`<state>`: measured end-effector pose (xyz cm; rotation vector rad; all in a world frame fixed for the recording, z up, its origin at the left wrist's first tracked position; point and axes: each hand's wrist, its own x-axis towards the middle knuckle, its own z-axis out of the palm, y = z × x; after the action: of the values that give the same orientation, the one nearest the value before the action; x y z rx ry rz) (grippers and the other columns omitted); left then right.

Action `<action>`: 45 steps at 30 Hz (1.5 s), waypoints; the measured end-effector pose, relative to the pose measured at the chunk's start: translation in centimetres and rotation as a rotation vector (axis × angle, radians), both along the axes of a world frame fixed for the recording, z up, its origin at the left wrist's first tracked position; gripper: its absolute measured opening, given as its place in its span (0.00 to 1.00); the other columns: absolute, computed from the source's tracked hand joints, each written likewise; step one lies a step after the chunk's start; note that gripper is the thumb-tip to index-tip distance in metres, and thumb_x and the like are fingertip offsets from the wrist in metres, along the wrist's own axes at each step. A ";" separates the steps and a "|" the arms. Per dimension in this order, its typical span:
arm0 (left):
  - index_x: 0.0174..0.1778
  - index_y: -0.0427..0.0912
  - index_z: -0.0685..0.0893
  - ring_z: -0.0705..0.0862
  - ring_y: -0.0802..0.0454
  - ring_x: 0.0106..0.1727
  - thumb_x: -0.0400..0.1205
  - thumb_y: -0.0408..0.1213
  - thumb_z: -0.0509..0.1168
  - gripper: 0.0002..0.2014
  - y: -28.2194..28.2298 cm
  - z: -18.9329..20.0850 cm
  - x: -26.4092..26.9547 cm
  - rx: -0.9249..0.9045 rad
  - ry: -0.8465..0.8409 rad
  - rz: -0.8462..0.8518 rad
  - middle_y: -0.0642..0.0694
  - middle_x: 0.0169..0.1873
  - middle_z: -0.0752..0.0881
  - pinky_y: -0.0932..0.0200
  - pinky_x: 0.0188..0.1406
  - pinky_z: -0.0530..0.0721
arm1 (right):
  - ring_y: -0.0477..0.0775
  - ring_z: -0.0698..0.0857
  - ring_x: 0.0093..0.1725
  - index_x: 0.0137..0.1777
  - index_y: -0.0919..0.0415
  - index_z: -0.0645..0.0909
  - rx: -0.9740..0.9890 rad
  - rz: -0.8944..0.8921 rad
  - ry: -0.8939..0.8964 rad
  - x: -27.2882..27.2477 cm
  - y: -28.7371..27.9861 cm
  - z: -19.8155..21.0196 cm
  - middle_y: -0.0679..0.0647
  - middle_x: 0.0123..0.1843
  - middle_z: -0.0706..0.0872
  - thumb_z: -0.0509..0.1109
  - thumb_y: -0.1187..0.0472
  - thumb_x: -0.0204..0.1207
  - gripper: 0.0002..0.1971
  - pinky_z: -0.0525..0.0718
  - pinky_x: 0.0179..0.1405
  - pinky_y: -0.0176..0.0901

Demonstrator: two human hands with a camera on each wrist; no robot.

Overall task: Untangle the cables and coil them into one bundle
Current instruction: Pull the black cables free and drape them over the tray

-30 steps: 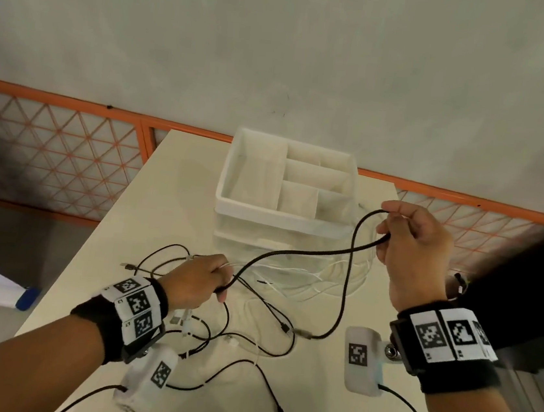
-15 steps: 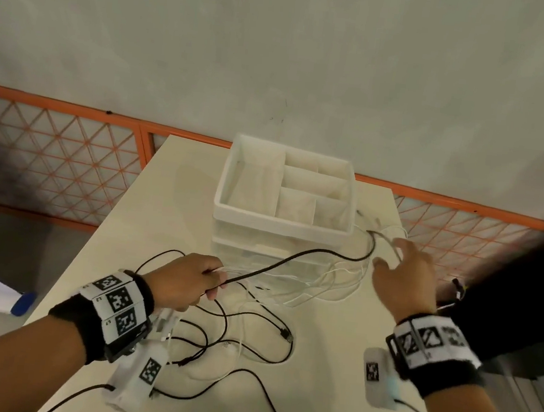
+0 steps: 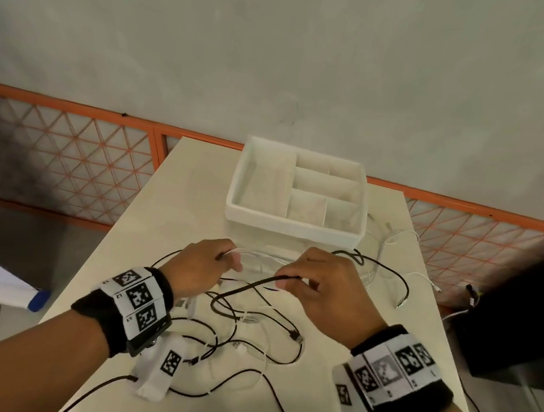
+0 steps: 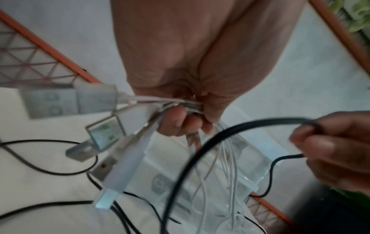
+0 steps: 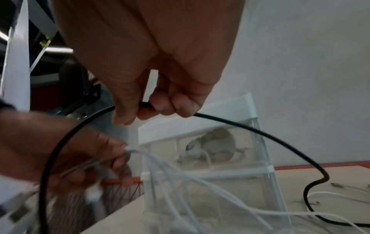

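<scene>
My left hand [image 3: 228,262] grips a bunch of white cables [image 4: 180,102]; their USB plugs [image 4: 96,99] stick out behind the fist. Close on its right, my right hand [image 3: 289,280] pinches a thick black cable [image 3: 248,286] between thumb and fingers [image 5: 148,109]. That black cable [image 5: 260,131] arcs from the pinch down to the table on both sides and passes in front of the left hand [image 4: 186,114]. Below both hands, more black and white cables [image 3: 259,333] lie tangled on the cream table [image 3: 191,190].
A white divided organiser tray [image 3: 292,223] sits on a clear drawer unit just behind the hands. Loose cable ends [image 3: 402,302] trail on the table to the right. The table's edges are near on both sides, and an orange lattice rail [image 3: 65,162] runs behind.
My right hand came down from its raised spot at the right, reached open past the tray, and now pinches the black cable close beside the left hand. The left hand moved slightly forward.
</scene>
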<state>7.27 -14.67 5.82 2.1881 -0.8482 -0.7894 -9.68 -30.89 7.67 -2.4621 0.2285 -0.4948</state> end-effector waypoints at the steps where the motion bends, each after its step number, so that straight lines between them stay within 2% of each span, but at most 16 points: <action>1: 0.46 0.49 0.84 0.80 0.58 0.29 0.89 0.44 0.57 0.12 0.3 -0.1 0.2 0.028 -0.035 0.003 0.50 0.42 0.90 0.57 0.34 0.74 | 0.38 0.81 0.34 0.46 0.50 0.94 0.034 -0.026 -0.022 -0.1 -0.4 0.5 0.46 0.38 0.88 0.80 0.60 0.75 0.04 0.74 0.37 0.25; 4: 0.47 0.48 0.84 0.86 0.49 0.41 0.89 0.44 0.56 0.12 0.2 0.6 -0.1 -0.007 0.063 0.000 0.49 0.41 0.91 0.58 0.33 0.77 | 0.41 0.83 0.34 0.47 0.51 0.94 0.089 -0.171 -0.102 -0.4 -1.6 1.2 0.47 0.37 0.88 0.80 0.61 0.74 0.05 0.75 0.35 0.25; 8: 0.47 0.40 0.80 0.83 0.48 0.38 0.90 0.37 0.54 0.11 -0.7 2.2 -1.3 -0.215 0.408 0.019 0.41 0.34 0.89 0.56 0.39 0.76 | 0.46 0.87 0.38 0.48 0.52 0.94 0.094 -0.351 -0.199 -0.7 -2.6 1.7 0.49 0.38 0.90 0.79 0.61 0.76 0.04 0.85 0.43 0.41; 11: 0.46 0.38 0.78 0.85 0.43 0.37 0.91 0.37 0.53 0.12 -1.1 2.3 -1.6 -0.354 0.541 0.075 0.43 0.26 0.80 0.51 0.46 0.81 | 0.43 0.87 0.42 0.51 0.53 0.94 0.129 -0.469 -0.237 -1.1 -3.2 2.1 0.48 0.40 0.92 0.79 0.59 0.76 0.05 0.86 0.46 0.40; 15: 0.46 0.36 0.77 0.76 0.47 0.27 0.90 0.39 0.56 0.12 -1.2 1.9 -1.6 -0.460 0.694 0.131 0.45 0.26 0.73 0.56 0.33 0.81 | 0.46 0.90 0.43 0.51 0.52 0.94 0.216 -0.555 -0.171 -1.7 -3.2 1.9 0.45 0.39 0.91 0.78 0.57 0.77 0.06 0.86 0.49 0.41; 20: 0.50 0.38 0.80 0.60 0.57 0.22 0.90 0.41 0.56 0.12 -1.2 2.3 -1.6 -0.447 0.587 0.147 0.51 0.26 0.67 0.65 0.17 0.63 | 0.50 0.83 0.32 0.39 0.51 0.91 0.137 -0.618 0.039 -2.6 -4.3 0.2 0.50 0.34 0.89 0.75 0.50 0.78 0.09 0.74 0.33 0.37; 23: 0.52 0.36 0.81 0.58 0.58 0.20 0.89 0.40 0.57 0.12 -0.8 3.4 -0.9 -0.496 0.583 0.169 0.50 0.26 0.65 0.67 0.14 0.59 | 0.61 0.87 0.47 0.50 0.50 0.92 -0.013 -0.736 0.241 -3.7 -6.6 -2.5 0.56 0.49 0.85 0.75 0.51 0.78 0.07 0.78 0.45 0.42; 26: 0.51 0.35 0.84 0.57 0.57 0.21 0.87 0.44 0.62 0.14 -0.1 4.5 -0.1 -0.407 0.504 0.101 0.52 0.23 0.64 0.65 0.15 0.57 | 0.66 0.87 0.54 0.49 0.49 0.90 0.071 -0.789 0.444 -4.9 -8.6 -3.7 0.58 0.49 0.90 0.71 0.51 0.80 0.07 0.83 0.53 0.50; 30: 0.44 0.38 0.83 0.57 0.56 0.22 0.87 0.47 0.60 0.16 0.1 3.9 -0.3 -0.214 0.372 0.032 0.53 0.22 0.64 0.65 0.17 0.59 | 0.53 0.87 0.44 0.43 0.47 0.84 0.172 -0.812 0.143 -4.5 -10.2 -1.3 0.48 0.47 0.90 0.68 0.63 0.80 0.10 0.76 0.40 0.42; 33: 0.40 0.39 0.78 0.59 0.57 0.21 0.88 0.47 0.59 0.17 -0.1 3.0 -0.8 -0.205 0.379 0.061 0.52 0.22 0.66 0.65 0.16 0.61 | 0.44 0.87 0.44 0.51 0.43 0.82 0.202 -0.767 0.036 -4.0 -10.2 0.3 0.42 0.53 0.87 0.65 0.65 0.81 0.13 0.76 0.33 0.37; 35: 0.41 0.37 0.80 0.59 0.57 0.20 0.88 0.46 0.60 0.17 -0.1 2.8 -1.1 -0.239 0.384 0.081 0.53 0.21 0.66 0.65 0.17 0.61 | 0.49 0.88 0.45 0.60 0.42 0.81 0.233 -0.737 0.197 -4.1 -9.9 0.0 0.47 0.58 0.86 0.65 0.66 0.79 0.18 0.78 0.32 0.38; 37: 0.45 0.35 0.84 0.58 0.57 0.21 0.88 0.46 0.60 0.18 -0.1 2.7 -1.1 -0.284 0.380 0.121 0.55 0.20 0.66 0.65 0.17 0.60 | 0.57 0.87 0.56 0.73 0.46 0.77 0.159 -0.704 0.524 -4.4 -9.5 -1.1 0.55 0.66 0.85 0.66 0.65 0.76 0.26 0.81 0.45 0.42; 39: 0.49 0.34 0.87 0.59 0.57 0.21 0.88 0.46 0.59 0.19 -0.2 2.9 -0.9 -0.326 0.418 0.173 0.53 0.22 0.66 0.65 0.18 0.58 | 0.61 0.84 0.63 0.77 0.48 0.74 0.079 -0.686 0.608 -4.3 -8.4 -1.4 0.57 0.68 0.85 0.68 0.63 0.74 0.29 0.81 0.57 0.47; 42: 0.50 0.36 0.90 0.60 0.56 0.23 0.89 0.44 0.57 0.19 -0.4 3.1 -1.0 -0.307 0.421 0.116 0.50 0.24 0.69 0.64 0.20 0.58 | 0.49 0.87 0.45 0.67 0.45 0.81 0.172 -0.497 0.307 -3.3 -5.0 0.2 0.46 0.57 0.88 0.74 0.63 0.73 0.23 0.85 0.44 0.44; 44: 0.50 0.35 0.90 0.63 0.57 0.23 0.89 0.44 0.58 0.19 -0.9 3.5 -1.8 -0.275 0.379 -0.014 0.50 0.25 0.71 0.64 0.21 0.62 | 0.40 0.81 0.31 0.71 0.41 0.78 0.265 -0.202 0.183 -2.0 -1.5 1.6 0.39 0.60 0.85 0.78 0.61 0.72 0.28 0.85 0.34 0.41; 45: 0.49 0.32 0.89 0.64 0.56 0.23 0.88 0.44 0.59 0.19 -1.1 3.8 -2.3 -0.266 0.352 -0.086 0.49 0.25 0.73 0.63 0.23 0.64 | 0.37 0.80 0.30 0.74 0.41 0.76 0.253 -0.082 0.185 -1.3 0.1 1.9 0.37 0.61 0.84 0.80 0.57 0.72 0.31 0.84 0.35 0.35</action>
<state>4.97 -15.79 9.57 1.7251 -0.8180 -1.0049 -11.02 -30.74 9.57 -2.2559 0.4420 -0.2536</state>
